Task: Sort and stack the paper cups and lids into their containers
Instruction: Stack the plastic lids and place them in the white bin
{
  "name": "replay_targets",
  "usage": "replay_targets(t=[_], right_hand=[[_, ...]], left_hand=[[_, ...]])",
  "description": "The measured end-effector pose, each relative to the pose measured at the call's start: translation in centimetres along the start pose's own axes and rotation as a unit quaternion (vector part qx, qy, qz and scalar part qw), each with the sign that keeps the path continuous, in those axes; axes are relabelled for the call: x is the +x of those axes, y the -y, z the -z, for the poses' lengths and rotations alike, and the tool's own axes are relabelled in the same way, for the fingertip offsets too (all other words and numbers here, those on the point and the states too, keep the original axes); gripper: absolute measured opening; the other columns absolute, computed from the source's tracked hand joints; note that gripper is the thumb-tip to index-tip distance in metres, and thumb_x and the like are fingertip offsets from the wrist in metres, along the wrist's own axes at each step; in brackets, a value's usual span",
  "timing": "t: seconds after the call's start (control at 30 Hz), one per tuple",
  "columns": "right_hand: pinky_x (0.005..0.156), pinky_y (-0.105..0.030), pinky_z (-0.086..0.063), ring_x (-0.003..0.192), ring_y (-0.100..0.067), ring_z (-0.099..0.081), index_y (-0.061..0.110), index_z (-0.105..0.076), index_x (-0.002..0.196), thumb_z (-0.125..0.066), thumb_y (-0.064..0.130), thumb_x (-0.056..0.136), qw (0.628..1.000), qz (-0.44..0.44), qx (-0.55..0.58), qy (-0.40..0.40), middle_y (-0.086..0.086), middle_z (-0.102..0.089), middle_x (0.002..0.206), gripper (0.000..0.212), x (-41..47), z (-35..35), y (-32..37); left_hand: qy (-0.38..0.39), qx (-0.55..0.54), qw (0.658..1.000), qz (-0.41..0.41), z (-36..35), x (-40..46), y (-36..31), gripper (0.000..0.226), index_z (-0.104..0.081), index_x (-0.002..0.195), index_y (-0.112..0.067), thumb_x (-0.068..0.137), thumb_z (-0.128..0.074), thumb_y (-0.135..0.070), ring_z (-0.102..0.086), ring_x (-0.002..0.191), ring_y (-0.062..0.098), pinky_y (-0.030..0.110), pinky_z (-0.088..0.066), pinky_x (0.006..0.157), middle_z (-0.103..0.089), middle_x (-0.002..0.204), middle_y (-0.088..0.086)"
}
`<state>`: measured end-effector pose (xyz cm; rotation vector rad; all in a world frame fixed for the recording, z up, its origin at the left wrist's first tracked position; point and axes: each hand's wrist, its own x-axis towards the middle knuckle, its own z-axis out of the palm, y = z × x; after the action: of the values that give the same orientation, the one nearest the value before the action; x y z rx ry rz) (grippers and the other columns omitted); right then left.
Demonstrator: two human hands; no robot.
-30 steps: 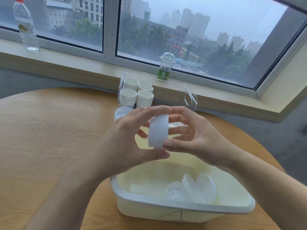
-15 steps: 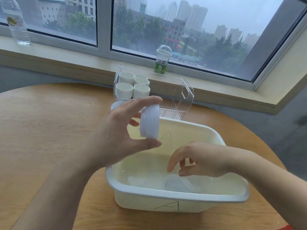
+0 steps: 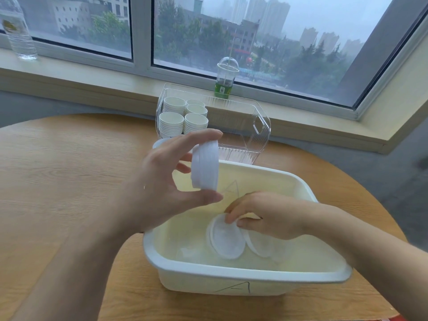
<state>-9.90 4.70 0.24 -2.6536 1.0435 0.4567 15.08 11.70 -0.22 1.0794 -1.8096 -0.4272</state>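
Observation:
My left hand (image 3: pixel 162 184) holds a stack of white lids (image 3: pixel 205 167) on edge between thumb and fingers, above the cream tub marked "A" (image 3: pixel 231 276). Inside the tub my right hand (image 3: pixel 266 214) pinches the top rim of a loose white lid (image 3: pixel 225 237) and tilts it up. More lids (image 3: pixel 260 245) lie just behind it on the tub floor. Several stacks of white paper cups (image 3: pixel 183 120) stand in the left end of a clear plastic container (image 3: pixel 259 126) beyond the tub. Another lid (image 3: pixel 159 142) peeks out behind my left hand.
The round wooden table (image 3: pixel 58 181) carries both containers. On the window sill stand a domed plastic cup with green drink (image 3: pixel 225 77) and a water bottle (image 3: pixel 16 31) at far left. The table edge curves off at the right.
My right hand left the lid stack, dropped into the tub and took hold of a loose lid, tilting it up. My left hand keeps the stack alone.

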Motion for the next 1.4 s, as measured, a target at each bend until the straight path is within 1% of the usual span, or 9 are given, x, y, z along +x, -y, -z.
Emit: replay_targets(t=[0.13,0.37,0.53,0.6,0.7,0.87,1.13,1.27,1.4], right_hand=[[0.113,-0.036,-0.038,0.133,-0.015,-0.049,0.041,-0.048,0.147,-0.068,0.046,0.098,0.999,-0.006,-0.028,0.021,0.014,-0.051,0.149,0.053,0.1,0.1,0.4],[0.111,-0.037,-0.038,0.140,-0.020,-0.045,0.043,-0.020,0.161,-0.080,0.062,0.079,0.993,0.031,-0.114,0.030,0.009,-0.040,0.159,0.103,1.5,-0.1,2.4],[0.110,-0.040,-0.041,0.139,-0.022,-0.046,0.042,-0.021,0.160,-0.080,0.059,0.081,0.989,0.039,-0.142,0.029,0.007,-0.040,0.158,0.099,2.2,-0.6,2.4],[0.109,-0.037,-0.040,0.139,-0.020,-0.046,0.044,-0.023,0.159,-0.081,0.058,0.080,0.991,0.031,-0.128,0.021,0.009,-0.042,0.156,0.098,2.1,-0.4,2.2],[0.110,-0.033,-0.037,0.134,-0.013,-0.047,0.048,-0.026,0.156,-0.082,0.063,0.077,0.997,0.015,-0.075,-0.001,0.017,-0.044,0.151,0.099,1.5,0.0,1.9],[0.103,-0.022,-0.044,0.122,0.011,-0.049,0.051,-0.034,0.153,-0.081,0.066,0.078,0.993,0.008,0.085,-0.077,0.033,-0.048,0.140,0.090,-0.2,1.1,1.1],[0.103,-0.043,-0.056,0.130,-0.011,-0.060,0.040,-0.047,0.149,-0.097,0.025,0.071,0.923,0.036,0.319,-0.210,0.012,-0.062,0.137,0.093,-3.0,2.9,-0.2],[0.100,-0.047,-0.058,0.127,-0.017,-0.063,0.035,-0.052,0.145,-0.097,0.024,0.066,0.877,0.061,0.385,-0.282,0.006,-0.065,0.135,0.092,-2.9,3.2,1.0],[0.097,-0.047,-0.059,0.125,-0.019,-0.065,0.032,-0.052,0.144,-0.095,0.024,0.065,0.862,0.082,0.395,-0.306,0.008,-0.066,0.133,0.090,-2.7,3.4,2.4]], left_hand=[[-0.002,-0.005,1.000,-0.002,0.1,0.1,0.2,0.084,-0.052,0.141,-0.056,0.065,-0.090,-0.050,-0.063,0.116,0.007,0.011,-0.049,0.092,-0.060,0.130,-0.032],[-0.002,0.005,1.000,-0.004,0.3,0.0,0.3,0.085,-0.051,0.141,-0.057,0.066,-0.089,-0.054,-0.064,0.117,0.009,0.016,-0.051,0.094,-0.061,0.132,-0.028],[-0.007,0.003,1.000,0.004,0.7,-0.2,0.3,0.085,-0.050,0.140,-0.060,0.065,-0.090,-0.053,-0.064,0.118,0.008,0.021,-0.053,0.095,-0.061,0.135,-0.023],[-0.007,0.006,1.000,0.009,0.8,-0.3,0.3,0.087,-0.050,0.140,-0.060,0.066,-0.095,-0.053,-0.064,0.116,0.007,0.014,-0.050,0.091,-0.062,0.134,-0.025],[-0.011,0.006,1.000,0.017,1.0,-0.4,0.2,0.087,-0.051,0.139,-0.061,0.066,-0.095,-0.045,-0.063,0.115,0.003,0.007,-0.046,0.089,-0.062,0.131,-0.028],[-0.013,0.004,1.000,0.018,1.4,-0.4,0.1,0.086,-0.050,0.139,-0.063,0.065,-0.093,-0.050,-0.063,0.116,0.002,0.014,-0.051,0.093,-0.060,0.135,-0.027],[-0.017,0.010,1.000,0.022,1.5,-0.5,-0.1,0.086,-0.049,0.137,-0.064,0.067,-0.095,-0.046,-0.063,0.114,-0.001,0.004,-0.044,0.088,-0.060,0.132,-0.030],[-0.019,0.010,1.000,-0.003,1.0,-0.5,-0.7,0.087,-0.050,0.139,-0.060,0.067,-0.096,-0.042,-0.063,0.118,0.002,0.013,-0.050,0.093,-0.061,0.134,-0.029],[-0.019,0.015,0.999,-0.028,0.6,-0.4,-1.4,0.085,-0.052,0.141,-0.052,0.069,-0.097,-0.041,-0.062,0.117,0.002,0.018,-0.052,0.090,-0.056,0.138,-0.033]])
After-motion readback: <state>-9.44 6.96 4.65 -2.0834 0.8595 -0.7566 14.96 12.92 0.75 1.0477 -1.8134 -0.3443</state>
